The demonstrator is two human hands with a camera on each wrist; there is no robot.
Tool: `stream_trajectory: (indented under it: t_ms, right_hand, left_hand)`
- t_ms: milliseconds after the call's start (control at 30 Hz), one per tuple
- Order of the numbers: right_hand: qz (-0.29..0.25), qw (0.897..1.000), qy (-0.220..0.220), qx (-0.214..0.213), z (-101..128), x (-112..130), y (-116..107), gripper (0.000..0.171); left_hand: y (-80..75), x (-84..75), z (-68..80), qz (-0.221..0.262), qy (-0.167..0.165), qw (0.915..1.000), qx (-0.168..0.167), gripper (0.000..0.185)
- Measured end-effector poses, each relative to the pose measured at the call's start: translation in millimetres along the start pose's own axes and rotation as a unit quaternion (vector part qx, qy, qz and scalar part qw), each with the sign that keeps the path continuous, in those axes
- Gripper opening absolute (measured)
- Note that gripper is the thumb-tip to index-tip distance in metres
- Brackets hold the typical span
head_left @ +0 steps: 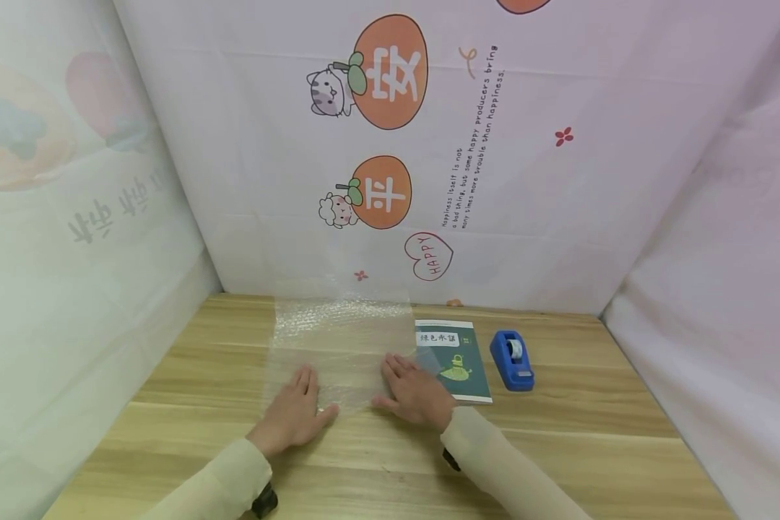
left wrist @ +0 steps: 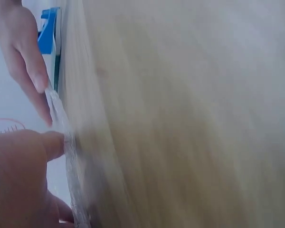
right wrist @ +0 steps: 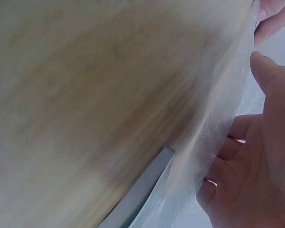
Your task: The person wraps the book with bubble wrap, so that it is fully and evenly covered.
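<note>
A clear sheet of bubble wrap (head_left: 341, 339) lies flat on the wooden table (head_left: 559, 440), its far edge curling up the back wall. My left hand (head_left: 295, 413) rests palm down on its near left part, fingers straight. My right hand (head_left: 416, 390) presses flat on its near right part. In the left wrist view the left hand (left wrist: 19, 180) lies by the sheet's edge (left wrist: 61, 118). In the right wrist view the right hand (right wrist: 256, 175) lies against the wrap (right wrist: 213, 137).
A dark green booklet (head_left: 458, 360) with a white label lies just right of the wrap. A blue tape dispenser (head_left: 512, 360) stands right of the booklet. Printed cloth walls close in the back and both sides.
</note>
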State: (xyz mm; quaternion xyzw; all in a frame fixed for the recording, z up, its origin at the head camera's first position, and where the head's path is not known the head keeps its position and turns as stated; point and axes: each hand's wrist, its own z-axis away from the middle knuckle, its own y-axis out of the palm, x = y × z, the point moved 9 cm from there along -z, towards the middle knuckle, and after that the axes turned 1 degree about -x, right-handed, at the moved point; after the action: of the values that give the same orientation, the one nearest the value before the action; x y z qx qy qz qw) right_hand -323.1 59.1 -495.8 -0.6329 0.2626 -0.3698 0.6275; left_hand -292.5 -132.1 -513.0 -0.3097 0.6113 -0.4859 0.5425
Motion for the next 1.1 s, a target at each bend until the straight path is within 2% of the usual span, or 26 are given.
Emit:
stream_trajectory:
  t_ms: [267, 367, 500, 633, 733, 933, 1100]
  right_hand:
    - [0.017, 1.0, 0.002, 0.004, -1, 7, 7, 0.083]
    - [0.02, 1.0, 0.003, 0.013, 0, 7, 9, 0.083]
    - [0.019, 1.0, 0.001, 0.02, 2, 4, 10, 0.083]
    - [0.014, 1.0, -0.002, 0.023, 5, -1, 10, 0.083]
    - [0.011, 1.0, -0.009, 0.02, 7, -2, 9, 0.083]
    - [0.009, 1.0, -0.018, 0.015, 12, -5, 10, 0.083]
    - [0.015, 1.0, -0.018, 0.019, 17, -7, 13, 0.083]
  left_hand:
    - [5.3, -9.4, 0.9, -0.003, -0.024, 0.9997, -0.003, 0.088]
    - [3.1, -12.4, 3.2, 0.016, -0.014, 0.9997, 0.007, 0.087]
    - [-6.0, -13.3, 8.9, 0.056, 0.009, 0.9976, 0.041, 0.087]
    - [-17.5, -5.7, 14.2, 0.085, 0.021, 0.9933, 0.076, 0.088]
    - [-28.5, 0.1, 14.4, 0.097, 0.042, 0.9908, 0.084, 0.088]
    - [-44.1, 14.2, 6.3, 0.072, 0.08, 0.9914, 0.073, 0.083]
    - [-51.7, 24.3, 3.1, 0.054, 0.094, 0.9922, 0.062, 0.084]
